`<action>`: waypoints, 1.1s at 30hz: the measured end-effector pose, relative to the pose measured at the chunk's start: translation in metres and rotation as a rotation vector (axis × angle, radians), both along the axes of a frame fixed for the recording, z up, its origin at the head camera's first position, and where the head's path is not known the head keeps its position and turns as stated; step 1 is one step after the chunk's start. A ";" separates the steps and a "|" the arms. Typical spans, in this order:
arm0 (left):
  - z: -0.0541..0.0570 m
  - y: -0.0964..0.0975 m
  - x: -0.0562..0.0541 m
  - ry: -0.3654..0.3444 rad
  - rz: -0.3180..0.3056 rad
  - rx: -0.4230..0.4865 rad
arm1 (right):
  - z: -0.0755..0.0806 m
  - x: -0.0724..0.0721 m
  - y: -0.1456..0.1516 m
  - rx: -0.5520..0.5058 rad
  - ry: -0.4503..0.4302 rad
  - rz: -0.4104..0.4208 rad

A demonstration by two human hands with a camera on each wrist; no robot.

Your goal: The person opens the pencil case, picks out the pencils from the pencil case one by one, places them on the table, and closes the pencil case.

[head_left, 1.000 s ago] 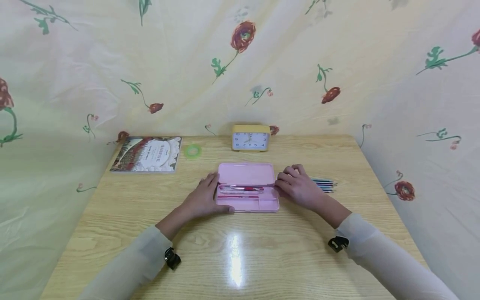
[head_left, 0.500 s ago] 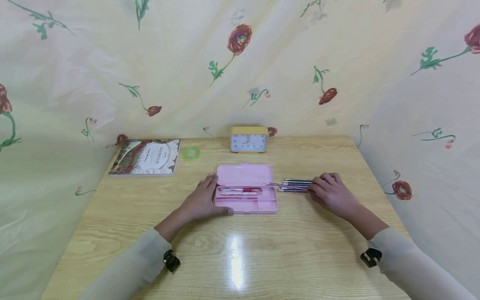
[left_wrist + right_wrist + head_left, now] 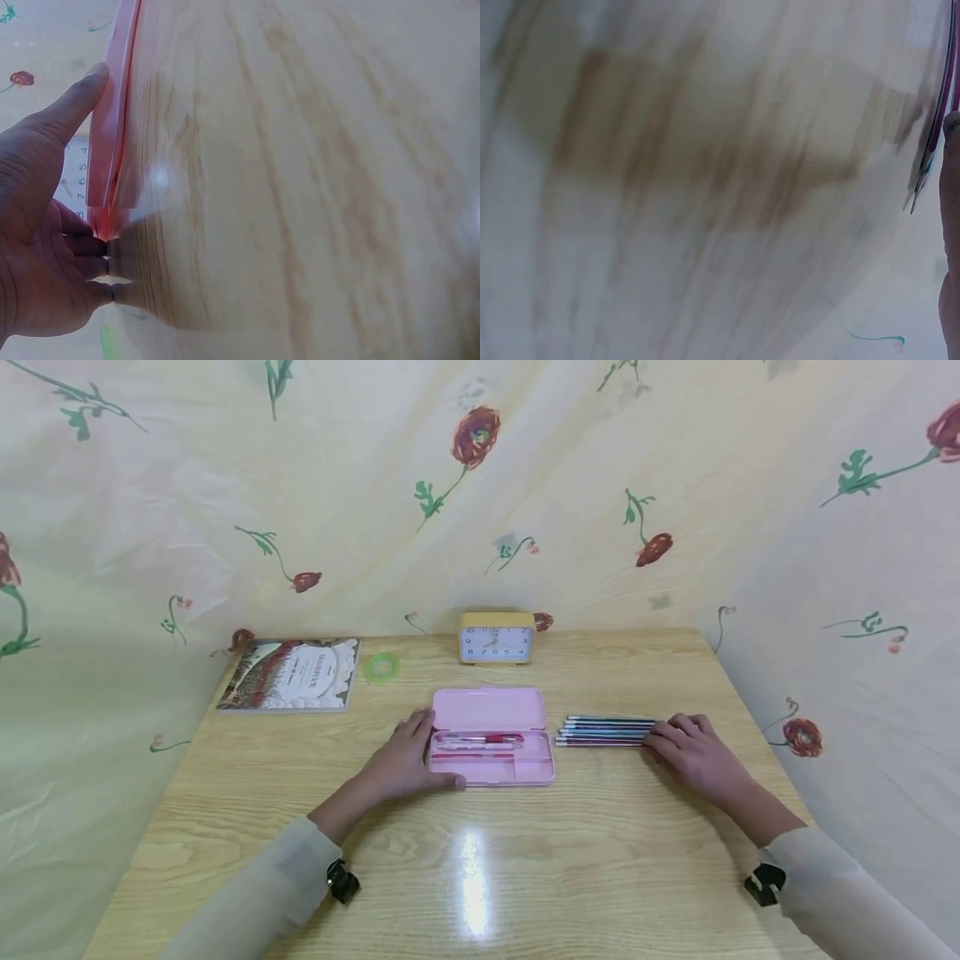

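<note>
An opened pink pencil case lies on the table, its lid tipped back. Several pens rest in its tray, one with a red grip. My left hand steadies the case, fingers along its left end and thumb along the front edge. In the left wrist view that thumb lies straight against the case's pink side. Right of the case lies a row of several dark and blue pencils. My right hand pinches a pencil at the row's right end. Pencil points show beside a fingertip in the right wrist view.
A yellow alarm clock stands at the back of the wooden table. At the back left are a booklet and a green tape roll. A flowered cloth hangs behind.
My right hand has moved right, from the case's edge to the right end of the pencils. A pencil slanted toward the case half a second ago; now the pencils lie side by side. Left hand unchanged.
</note>
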State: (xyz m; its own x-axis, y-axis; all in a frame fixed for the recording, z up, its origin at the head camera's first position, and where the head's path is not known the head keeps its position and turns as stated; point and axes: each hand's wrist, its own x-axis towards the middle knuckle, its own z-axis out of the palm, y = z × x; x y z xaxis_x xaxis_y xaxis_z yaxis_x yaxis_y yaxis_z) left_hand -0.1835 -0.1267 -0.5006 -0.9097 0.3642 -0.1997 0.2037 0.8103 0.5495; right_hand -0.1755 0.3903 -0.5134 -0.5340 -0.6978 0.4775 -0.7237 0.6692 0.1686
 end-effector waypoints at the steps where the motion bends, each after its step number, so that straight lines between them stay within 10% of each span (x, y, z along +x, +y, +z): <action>1: 0.000 0.000 0.000 0.005 -0.001 0.003 | 0.000 0.000 0.001 0.006 0.002 -0.004; 33: -0.005 -0.001 -0.002 0.006 0.000 -0.003 | 0.005 -0.011 -0.034 -0.039 -0.095 -0.032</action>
